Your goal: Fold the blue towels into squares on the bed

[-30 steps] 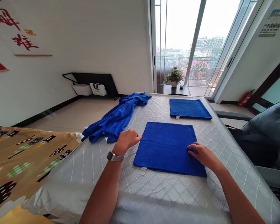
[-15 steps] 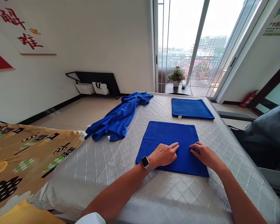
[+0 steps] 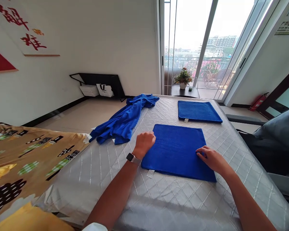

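A folded blue towel [image 3: 175,150] lies flat in front of me on the quilted silver-grey bed cover, its white tag [image 3: 150,173] sticking out at the near left edge. My left hand [image 3: 145,143], wearing a watch [image 3: 130,157], is curled closed over the towel's left edge; its fingertips are hidden. On the towel's right side rests my right hand [image 3: 211,159], thumb and index finger close together, and whatever is between them is too small to tell. A second folded blue towel [image 3: 199,111] lies behind. A crumpled blue towel [image 3: 124,120] lies to the left.
The bed cover [image 3: 110,189] spreads under everything. A patterned brown cloth [image 3: 38,150] lies at the left. Dark padded furniture [image 3: 276,138] stands at the right. A potted plant [image 3: 183,78] is on a small table by the glass door.
My left hand has moved left from the middle of the near towel to its left edge and curled up, uncovering the tag. My right hand stays nearly in place.
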A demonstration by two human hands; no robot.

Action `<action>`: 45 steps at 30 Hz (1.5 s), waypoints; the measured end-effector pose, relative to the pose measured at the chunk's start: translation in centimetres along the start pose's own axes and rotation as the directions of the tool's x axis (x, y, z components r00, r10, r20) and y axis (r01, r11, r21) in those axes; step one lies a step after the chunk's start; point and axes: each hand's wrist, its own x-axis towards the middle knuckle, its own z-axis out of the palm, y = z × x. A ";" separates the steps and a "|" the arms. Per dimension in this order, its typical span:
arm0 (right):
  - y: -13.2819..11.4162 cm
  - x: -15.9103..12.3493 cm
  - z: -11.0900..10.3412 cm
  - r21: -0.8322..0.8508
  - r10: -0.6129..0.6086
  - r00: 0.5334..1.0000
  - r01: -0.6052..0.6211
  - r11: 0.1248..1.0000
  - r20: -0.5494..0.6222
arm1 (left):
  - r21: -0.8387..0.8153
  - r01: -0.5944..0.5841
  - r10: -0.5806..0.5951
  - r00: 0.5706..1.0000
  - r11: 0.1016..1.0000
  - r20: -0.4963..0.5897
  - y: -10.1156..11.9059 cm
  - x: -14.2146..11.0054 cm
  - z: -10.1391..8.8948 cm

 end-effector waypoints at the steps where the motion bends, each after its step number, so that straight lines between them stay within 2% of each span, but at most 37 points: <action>1: -0.1 0.1 0.2 -0.029 0.004 0.999 -0.005 1.000 -0.032 | -0.062 -0.058 0.054 0.997 0.996 -0.057 1.1 -0.1 0.6; 4: -0.3 0.8 1.4 -0.114 -0.008 0.984 -0.012 0.993 -0.177 | -0.224 -0.290 0.257 0.953 0.931 -0.163 5.8 -1.2 2.8; 6: -0.5 1.5 2.6 -0.164 -0.018 0.966 -0.025 0.986 -0.259 | -0.260 -0.443 0.403 0.895 0.858 -0.192 9.0 -2.2 4.2; 8: -0.5 2.1 3.9 -0.220 0.013 0.963 -0.075 0.973 -0.270 | -0.264 -0.550 0.517 0.835 0.792 -0.190 11.2 -3.1 5.4; 10: -0.4 2.6 5.0 -0.282 0.082 0.974 -0.141 0.949 -0.211 | -0.270 -0.579 0.565 0.814 0.769 -0.136 11.9 -3.7 6.3; 12: -0.1 2.8 5.7 -0.328 0.151 0.979 -0.188 0.926 -0.136 | -0.279 -0.545 0.553 0.831 0.791 -0.058 11.4 -3.8 6.9; 15: 0.2 2.9 5.8 -0.353 0.198 0.977 -0.211 0.912 -0.074 | -0.264 -0.436 0.459 0.888 0.860 0.032 9.2 -2.9 7.5; 19: 0.1 2.9 5.6 -0.364 0.217 0.974 -0.224 0.904 -0.060 | -0.190 -0.195 0.215 0.973 0.962 0.088 4.9 -0.1 7.7; 21: 0.0 2.9 5.5 -0.358 0.224 0.973 -0.231 0.905 -0.060 | -0.159 -0.083 0.099 0.991 0.984 0.094 2.8 1.2 7.7; 23: -0.1 2.9 5.5 -0.348 0.232 0.971 -0.238 0.907 -0.058 | -0.149 -0.014 0.033 0.992 0.989 0.124 1.0 2.2 7.7; 26: -0.1 2.9 5.4 -0.341 0.243 0.968 -0.247 0.907 -0.056 | -0.155 -0.003 0.029 0.985 0.988 0.169 -0.6 2.8 7.8; 28: -0.1 2.9 5.4 -0.334 0.248 0.967 -0.251 0.908 -0.053 | -0.163 -0.015 0.041 0.986 0.986 0.161 -0.9 2.8 8.0; 35: -0.3 2.9 5.2 -0.343 0.270 0.962 -0.270 0.900 -0.050 | -0.179 -0.041 0.065 0.990 0.983 0.128 -1.0 3.0 8.6; 40: -0.3 2.8 4.7 -0.362 0.339 0.941 -0.319 0.876 -0.007 | -0.177 -0.043 0.067 0.989 0.983 0.132 -1.0 3.1 8.6; 45: -0.2 5.1 3.4 -0.357 0.387 0.922 -0.367 0.859 -0.017 | -0.174 -0.031 0.053 0.991 0.984 0.127 -0.8 2.9 8.5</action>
